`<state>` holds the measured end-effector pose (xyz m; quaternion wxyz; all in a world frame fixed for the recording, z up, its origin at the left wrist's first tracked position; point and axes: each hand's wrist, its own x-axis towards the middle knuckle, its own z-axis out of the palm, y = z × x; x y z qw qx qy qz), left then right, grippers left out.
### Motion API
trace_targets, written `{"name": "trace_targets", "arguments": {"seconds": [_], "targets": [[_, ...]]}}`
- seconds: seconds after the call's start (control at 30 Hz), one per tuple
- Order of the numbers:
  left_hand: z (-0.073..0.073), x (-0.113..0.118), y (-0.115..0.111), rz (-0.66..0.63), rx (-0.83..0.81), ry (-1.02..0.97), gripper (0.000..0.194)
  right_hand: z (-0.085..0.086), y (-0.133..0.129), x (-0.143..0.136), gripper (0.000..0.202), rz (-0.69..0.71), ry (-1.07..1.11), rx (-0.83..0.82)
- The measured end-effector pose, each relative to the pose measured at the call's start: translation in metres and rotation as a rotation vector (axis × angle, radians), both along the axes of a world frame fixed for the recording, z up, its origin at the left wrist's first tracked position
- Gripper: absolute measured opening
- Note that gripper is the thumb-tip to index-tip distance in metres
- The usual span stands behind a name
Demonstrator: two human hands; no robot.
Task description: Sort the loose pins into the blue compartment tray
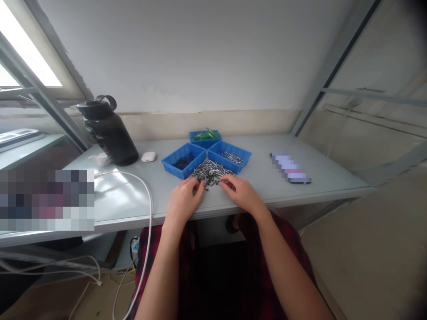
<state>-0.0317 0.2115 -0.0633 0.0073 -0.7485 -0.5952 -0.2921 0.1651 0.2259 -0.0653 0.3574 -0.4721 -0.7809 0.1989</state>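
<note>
A loose heap of silver nails point(210, 170) mixed with short dark screws point(213, 182) lies near the table's front edge. My left hand point(186, 195) rests at the heap's left side, fingers curled and thumb close to them; whatever is between them is too small to tell. From the right, my right hand point(243, 192) reaches in with thumb and fingertips pinched beside the dark screws. Behind the heap, one blue bin point(169, 166) holds dark screws, another blue bin point(245, 161) holds silver nails, and a rear blue bin point(204, 143) holds green pieces.
On the left stand a dark water bottle point(111, 138) and a small white case point(148, 156). A white cable point(149, 195) hangs over the front edge. At right lies a phone point(289, 169), its screen blurred. Metal posts point(336, 71) rise at the table's ends.
</note>
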Motion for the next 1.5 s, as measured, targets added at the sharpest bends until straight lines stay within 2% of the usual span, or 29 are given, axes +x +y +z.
{"name": "trace_targets", "arguments": {"seconds": [0.2, 0.43, 0.7, 1.1, 1.5], "targets": [[0.000, 0.000, 0.000, -0.042, 0.002, 0.005, 0.027, 0.000, 0.000, 0.000, 0.018, 0.000, -0.001, -0.001], [0.001, 0.000, -0.002, -0.120, 0.023, -0.005, 0.009, -0.001, 0.000, 0.000, 0.017, 0.002, -0.005, 0.001], [-0.008, -0.001, 0.004, -0.036, 0.106, 0.124, 0.018, -0.001, 0.001, 0.001, 0.018, 0.007, -0.006, 0.001], [-0.007, -0.004, 0.004, -0.141, 0.050, 0.085, 0.020, -0.001, 0.001, 0.000, 0.018, -0.003, -0.020, 0.009], [-0.008, -0.006, 0.005, -0.183, 0.051, 0.114, 0.026, -0.002, 0.002, 0.000, 0.018, 0.005, -0.012, 0.009]]}}
